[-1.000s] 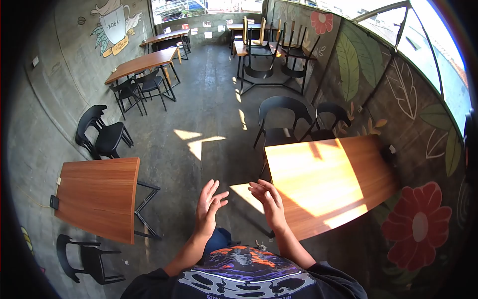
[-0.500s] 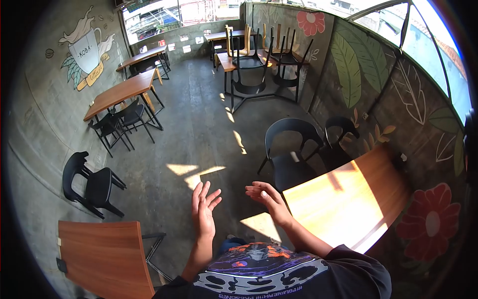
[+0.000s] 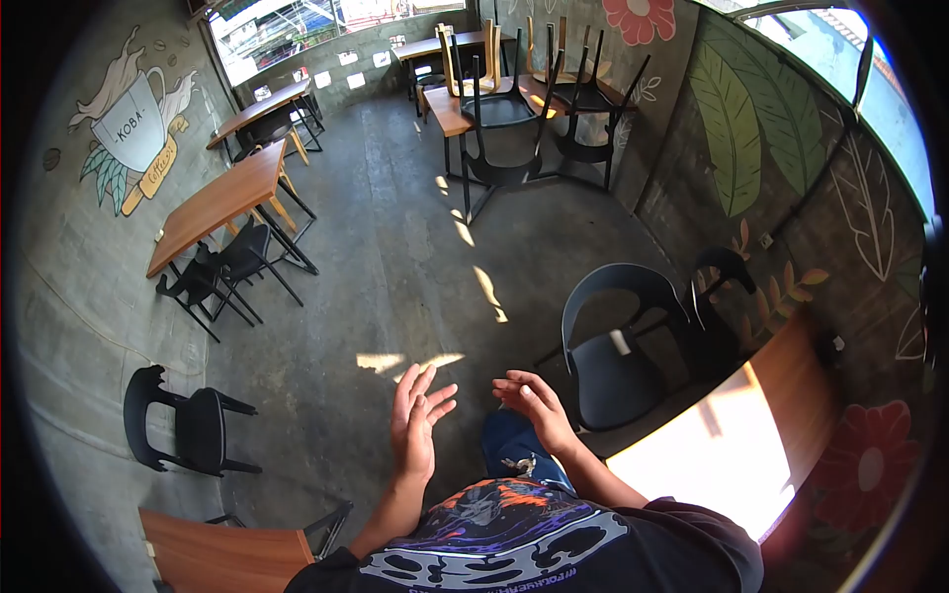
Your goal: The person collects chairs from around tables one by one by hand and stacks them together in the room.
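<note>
My left hand (image 3: 416, 420) is raised in front of my body, its fingers spread and nothing in them. A short gap to the right, my right hand (image 3: 534, 405) is held up too, fingers apart and empty, its palm turned toward the other. Below both hands is my black printed shirt (image 3: 504, 544), with a blue-clad leg (image 3: 509, 445) showing between the forearms. Nearest to my right arm are a sunlit wooden table (image 3: 717, 445) and a black chair (image 3: 618, 376).
At the lower left stand a wooden table (image 3: 227, 553) and a black chair (image 3: 201, 430). Farther off, another table (image 3: 222, 203) lines the left wall. Chairs are stacked on a table (image 3: 450, 114) at the back. Painted walls flank the grey floor (image 3: 336, 296).
The view has moved forward; the near tables have slid down toward the lower edge, and the black chair on the right looks closer. Both hands stay raised and apart.
</note>
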Motion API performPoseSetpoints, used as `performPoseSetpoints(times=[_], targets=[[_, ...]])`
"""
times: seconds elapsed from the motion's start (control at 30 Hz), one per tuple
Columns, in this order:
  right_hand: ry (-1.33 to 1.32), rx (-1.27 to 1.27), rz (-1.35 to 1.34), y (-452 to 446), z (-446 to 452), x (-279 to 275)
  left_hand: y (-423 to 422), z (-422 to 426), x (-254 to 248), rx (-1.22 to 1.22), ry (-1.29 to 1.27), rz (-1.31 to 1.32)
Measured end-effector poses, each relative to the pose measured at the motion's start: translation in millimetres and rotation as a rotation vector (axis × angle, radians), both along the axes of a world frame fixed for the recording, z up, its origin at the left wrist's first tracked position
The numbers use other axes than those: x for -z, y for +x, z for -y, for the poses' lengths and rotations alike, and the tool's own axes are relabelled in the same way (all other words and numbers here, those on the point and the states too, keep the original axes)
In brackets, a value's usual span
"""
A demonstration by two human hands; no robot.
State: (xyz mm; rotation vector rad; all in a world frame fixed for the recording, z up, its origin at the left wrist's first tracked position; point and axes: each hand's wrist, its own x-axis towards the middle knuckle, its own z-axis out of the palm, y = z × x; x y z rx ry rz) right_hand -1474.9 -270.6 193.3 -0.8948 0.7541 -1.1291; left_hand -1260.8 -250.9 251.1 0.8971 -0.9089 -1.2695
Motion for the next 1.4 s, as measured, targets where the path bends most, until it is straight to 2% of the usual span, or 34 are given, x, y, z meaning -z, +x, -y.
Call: performPoseSetpoints(times=[0.13, 0.2, 0.3, 0.37, 0.5, 0.57, 0.7, 0.83, 0.9, 0.97, 1.03, 1.1, 1.17, 1.2, 1.23, 1.3, 1.37, 1.4], targets=[[0.009, 0.039, 0.079, 12, 112, 19, 10, 96, -9, 0.025, 0.050, 0.049], [-0.013, 0.042, 0.096, 13, 165, 1, 17, 139, -25, 0.015, 0.034, 0.029], [-0.092, 0.033, 0.108, 7, 246, -24, 18, 210, -59, -0.045, -0.104, 0.198], [-0.120, 0.042, 0.095, 6, 285, -30, 15, 252, -66, -0.090, -0.118, 0.210], [-0.135, 0.049, 0.089, -2, 354, -27, -2, 324, -46, -0.088, 0.000, 0.120], [-0.095, 0.134, 0.118, -8, 377, -15, -7, 361, -24, 0.014, 0.133, 0.073], [-0.054, 0.322, 0.077, -35, 414, 12, -13, 463, -3, 0.240, 0.167, 0.026], [0.150, 0.641, -0.170, -71, 438, 80, -32, 582, -2, 0.484, 0.125, 0.063], [0.398, 0.858, -0.566, -87, 427, 150, -47, 637, -10, 0.650, 0.140, -0.010], [0.790, 0.887, -0.957, -88, 403, 167, -71, 679, -27, 0.798, 0.072, 0.006], [0.894, 0.911, -1.080, -88, 378, 200, -102, 712, -39, 0.915, 0.009, 0.043], [0.953, 0.947, -1.154, -78, 364, 206, -135, 734, -44, 1.029, -0.001, 0.088], [1.071, 1.119, -0.940, -75, 365, 213, -167, 744, -45, 1.134, 0.011, 0.074], [1.206, 1.338, -0.646, -78, 374, 220, -185, 746, -42, 1.181, 0.020, 0.066], [1.266, 1.516, -0.143, -85, 379, 238, -201, 747, -37, 1.225, 0.031, 0.061], [1.256, 1.796, 0.828, -90, 416, 197, -231, 744, -22, 1.330, 0.117, 0.042], [0.894, 1.713, 1.611, -98, 438, 214, -261, 737, -8, 1.399, 0.188, 0.085], [0.827, 1.772, 1.618, -105, 454, 222, -274, 735, -4, 1.434, 0.214, 0.138]])
